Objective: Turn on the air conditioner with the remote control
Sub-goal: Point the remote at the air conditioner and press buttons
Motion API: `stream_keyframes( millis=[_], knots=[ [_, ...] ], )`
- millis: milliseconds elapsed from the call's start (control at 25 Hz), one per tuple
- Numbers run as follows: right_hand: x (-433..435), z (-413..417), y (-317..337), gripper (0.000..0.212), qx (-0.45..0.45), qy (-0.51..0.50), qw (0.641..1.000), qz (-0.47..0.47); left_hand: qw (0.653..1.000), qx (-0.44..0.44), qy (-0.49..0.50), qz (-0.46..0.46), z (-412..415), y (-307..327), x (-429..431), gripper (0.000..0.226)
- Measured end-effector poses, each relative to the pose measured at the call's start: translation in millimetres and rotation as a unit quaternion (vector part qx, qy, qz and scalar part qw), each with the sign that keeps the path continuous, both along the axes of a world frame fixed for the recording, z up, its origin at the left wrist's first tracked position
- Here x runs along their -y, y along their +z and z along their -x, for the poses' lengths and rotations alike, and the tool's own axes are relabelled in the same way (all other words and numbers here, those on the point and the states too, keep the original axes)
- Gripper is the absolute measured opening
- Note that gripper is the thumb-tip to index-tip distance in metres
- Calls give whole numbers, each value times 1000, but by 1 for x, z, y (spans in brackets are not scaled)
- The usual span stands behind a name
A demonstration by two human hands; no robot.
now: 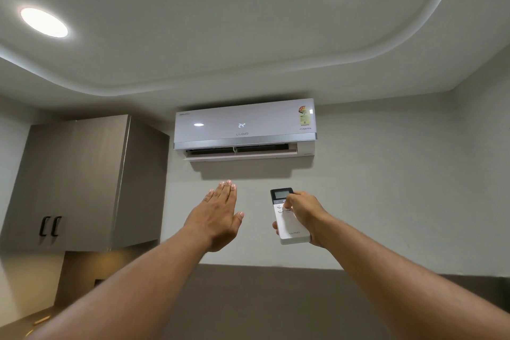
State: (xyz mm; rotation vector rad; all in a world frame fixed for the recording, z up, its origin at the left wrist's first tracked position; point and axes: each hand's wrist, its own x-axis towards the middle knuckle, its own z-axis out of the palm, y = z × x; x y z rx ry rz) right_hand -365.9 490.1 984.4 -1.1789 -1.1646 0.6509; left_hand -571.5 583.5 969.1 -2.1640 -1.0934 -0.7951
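Note:
A white wall-mounted air conditioner (pixel 244 128) hangs high on the wall straight ahead. Its front panel shows "24" lit, and the flap along its underside stands open. My right hand (pixel 303 214) grips a white remote control (pixel 289 222) with a dark screen at its top, pointed up at the unit; the thumb rests on the buttons just below the screen. My left hand (pixel 218 215) is raised flat beneath the unit, palm toward it, fingers together and holding nothing.
A grey wall cabinet (pixel 80 182) with two black handles hangs to the left of the unit. Two round ceiling lights (pixel 44 22) are on. A dark band (pixel 248 298) runs along the lower wall.

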Motion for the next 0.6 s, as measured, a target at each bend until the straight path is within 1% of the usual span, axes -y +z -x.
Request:
stream_keyframes(
  millis=[400, 520, 600],
  knots=[
    [-1, 3, -1, 26, -5, 3, 1000, -4, 1000, 0, 0, 2, 2, -2, 2, 69],
    [-2, 4, 0, 25, 3, -6, 1000, -7, 1000, -3, 3, 4, 1, -2, 3, 69],
    [0, 6, 1, 21, 3, -13, 1000, -3, 1000, -3, 3, 5, 1, -1, 3, 69]
  ],
)
